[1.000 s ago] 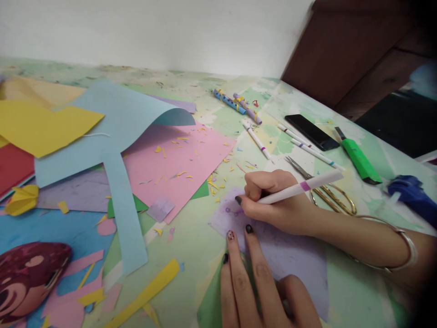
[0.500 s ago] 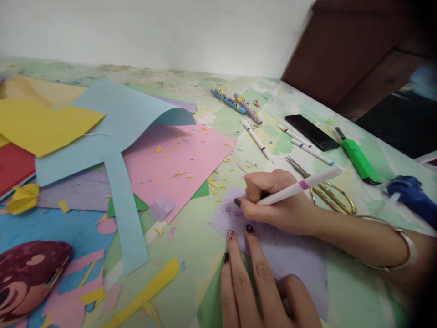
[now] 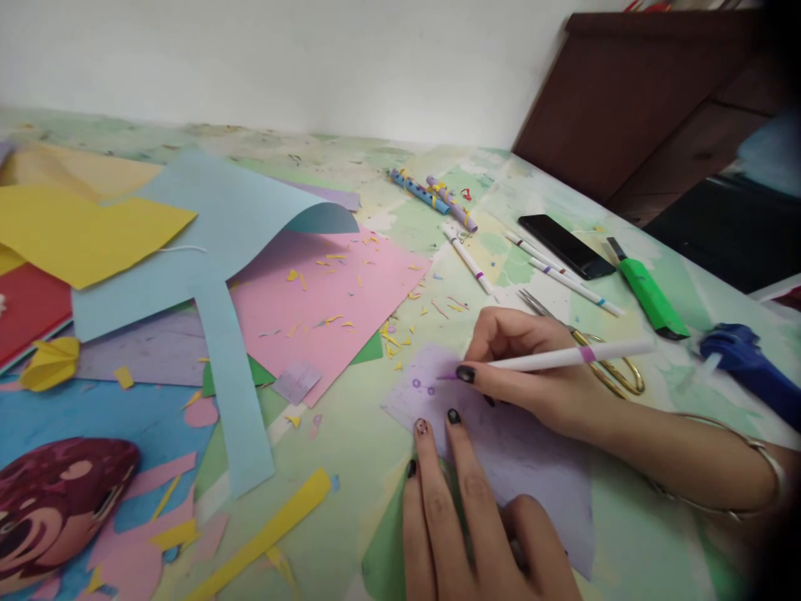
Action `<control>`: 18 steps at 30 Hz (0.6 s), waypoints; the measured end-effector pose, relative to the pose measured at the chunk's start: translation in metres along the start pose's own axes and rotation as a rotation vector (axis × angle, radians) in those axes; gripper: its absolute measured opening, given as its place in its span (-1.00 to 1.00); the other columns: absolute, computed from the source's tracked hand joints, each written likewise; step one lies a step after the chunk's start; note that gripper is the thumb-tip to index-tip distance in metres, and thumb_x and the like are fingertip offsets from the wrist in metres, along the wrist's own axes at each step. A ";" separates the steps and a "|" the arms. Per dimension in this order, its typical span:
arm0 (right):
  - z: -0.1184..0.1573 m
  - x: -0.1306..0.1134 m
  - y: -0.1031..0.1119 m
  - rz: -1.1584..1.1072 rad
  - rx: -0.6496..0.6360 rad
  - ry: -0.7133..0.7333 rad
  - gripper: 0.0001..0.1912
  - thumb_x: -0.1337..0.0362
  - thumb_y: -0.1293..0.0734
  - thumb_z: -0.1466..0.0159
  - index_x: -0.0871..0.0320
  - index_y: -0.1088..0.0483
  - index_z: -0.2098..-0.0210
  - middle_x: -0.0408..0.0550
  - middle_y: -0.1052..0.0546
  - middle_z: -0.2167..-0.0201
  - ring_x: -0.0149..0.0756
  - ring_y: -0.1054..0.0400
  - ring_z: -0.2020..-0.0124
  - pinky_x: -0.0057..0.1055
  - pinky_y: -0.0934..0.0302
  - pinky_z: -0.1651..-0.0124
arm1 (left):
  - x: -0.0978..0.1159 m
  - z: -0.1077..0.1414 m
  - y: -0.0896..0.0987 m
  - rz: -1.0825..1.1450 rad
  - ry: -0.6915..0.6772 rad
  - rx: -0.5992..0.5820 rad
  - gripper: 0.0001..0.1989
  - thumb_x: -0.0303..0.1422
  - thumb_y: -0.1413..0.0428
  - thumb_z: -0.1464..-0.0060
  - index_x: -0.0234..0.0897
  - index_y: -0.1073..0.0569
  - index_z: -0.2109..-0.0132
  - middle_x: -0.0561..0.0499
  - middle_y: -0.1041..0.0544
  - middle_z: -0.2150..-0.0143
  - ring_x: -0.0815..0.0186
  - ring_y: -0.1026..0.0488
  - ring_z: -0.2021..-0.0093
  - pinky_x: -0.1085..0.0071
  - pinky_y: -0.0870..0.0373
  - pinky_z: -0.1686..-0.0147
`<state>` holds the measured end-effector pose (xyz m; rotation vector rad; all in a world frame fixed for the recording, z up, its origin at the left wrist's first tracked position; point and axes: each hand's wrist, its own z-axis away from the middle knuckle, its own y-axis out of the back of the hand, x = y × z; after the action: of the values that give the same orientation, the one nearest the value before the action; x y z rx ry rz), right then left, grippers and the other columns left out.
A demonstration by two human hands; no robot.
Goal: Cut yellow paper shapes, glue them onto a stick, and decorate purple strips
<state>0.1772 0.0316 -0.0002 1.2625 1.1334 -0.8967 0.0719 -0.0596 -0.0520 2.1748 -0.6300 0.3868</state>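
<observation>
Littered table (image 3: 338,442), scissors (image 3: 607,381) behind right hand (image 3: 546,391)

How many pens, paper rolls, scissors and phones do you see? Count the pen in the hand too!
White pens: 4
Paper rolls: 2
Pairs of scissors: 1
Phones: 1
Total: 8

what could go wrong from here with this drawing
The left hand rests close to the purple circles; sliding forward, it might smear any wet ink. Scissors lie right beside the right hand, which could knock them. Loose scraps near the purple sheet might drift under the marker.
</observation>
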 end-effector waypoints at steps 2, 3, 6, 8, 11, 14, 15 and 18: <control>0.006 0.000 0.003 0.009 -0.018 -0.026 -0.83 0.40 -0.34 -0.12 0.15 -0.22 0.49 -0.23 -0.33 0.64 -0.55 -0.11 0.65 -0.56 0.06 0.65 | -0.005 0.001 -0.002 -0.017 -0.106 -0.051 -0.73 -0.60 0.10 -0.05 -0.27 -0.25 0.55 -0.18 -0.48 -0.03 -0.10 -0.30 -0.14 -0.04 -0.36 0.09; 0.008 0.000 0.004 0.014 -0.023 -0.030 -0.83 0.40 -0.33 -0.12 0.15 -0.21 0.49 -0.24 -0.32 0.64 -0.54 -0.10 0.65 -0.56 0.06 0.65 | -0.007 0.001 0.000 -0.030 -0.156 -0.084 -0.75 -0.58 0.08 -0.05 -0.27 -0.26 0.54 -0.20 -0.47 -0.04 -0.12 -0.29 -0.15 -0.04 -0.35 0.08; 0.008 0.002 0.003 0.051 -0.014 -0.005 -0.77 0.39 -0.33 -0.11 0.15 -0.16 0.55 -0.25 -0.27 0.65 -0.54 -0.07 0.64 -0.55 0.07 0.63 | -0.013 -0.003 0.006 -0.064 -0.226 -0.114 -0.80 -0.57 0.04 -0.04 -0.27 -0.26 0.51 -0.25 -0.46 -0.04 -0.16 -0.26 -0.16 -0.06 -0.31 0.05; 0.004 0.002 0.001 0.083 0.017 0.033 -0.71 0.38 -0.33 -0.12 0.15 -0.11 0.60 -0.25 -0.23 0.66 -0.54 -0.05 0.62 -0.54 0.07 0.62 | -0.014 -0.005 0.008 -0.069 -0.230 -0.117 -0.81 -0.57 0.04 -0.03 -0.27 -0.26 0.51 -0.25 -0.46 -0.04 -0.18 -0.26 -0.16 -0.08 -0.29 0.04; -0.002 0.003 -0.002 0.124 0.056 0.082 -0.67 0.39 -0.32 -0.11 0.15 -0.07 0.63 -0.27 -0.18 0.67 -0.54 -0.01 0.62 -0.53 0.08 0.60 | -0.012 -0.003 0.007 -0.071 -0.214 -0.115 -0.80 -0.58 0.03 -0.01 -0.28 -0.25 0.51 -0.23 -0.46 -0.04 -0.18 -0.27 -0.15 -0.09 -0.28 0.03; -0.004 0.003 -0.003 0.143 0.061 0.098 -0.66 0.46 -0.29 -0.08 0.15 -0.02 0.66 -0.29 -0.11 0.69 -0.56 0.05 0.63 -0.53 0.12 0.60 | -0.009 0.001 0.002 -0.057 -0.144 -0.088 -0.80 -0.58 0.01 0.00 -0.27 -0.28 0.52 -0.16 -0.47 -0.04 -0.11 -0.31 -0.13 -0.08 -0.25 0.00; -0.004 0.004 -0.003 0.148 0.060 0.100 -0.65 0.48 -0.28 -0.07 0.15 0.00 0.67 -0.30 -0.08 0.71 -0.56 0.07 0.63 -0.52 0.14 0.60 | -0.008 0.002 0.001 -0.047 -0.103 -0.074 -0.80 -0.58 0.00 0.00 -0.26 -0.29 0.53 -0.12 -0.48 -0.03 -0.07 -0.32 -0.12 -0.07 -0.24 -0.02; -0.004 0.004 -0.003 0.167 0.056 0.114 -0.64 0.53 -0.24 -0.04 0.15 0.04 0.68 -0.31 -0.01 0.72 -0.56 0.12 0.64 -0.51 0.20 0.61 | -0.008 0.005 -0.001 -0.022 -0.019 -0.055 -0.79 -0.56 -0.02 0.00 -0.24 -0.29 0.54 -0.07 -0.50 -0.01 0.00 -0.34 -0.11 -0.05 -0.21 -0.07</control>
<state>0.1746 0.0352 -0.0042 1.4469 1.0795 -0.7434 0.0667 -0.0605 -0.0593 2.1333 -0.6200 0.3344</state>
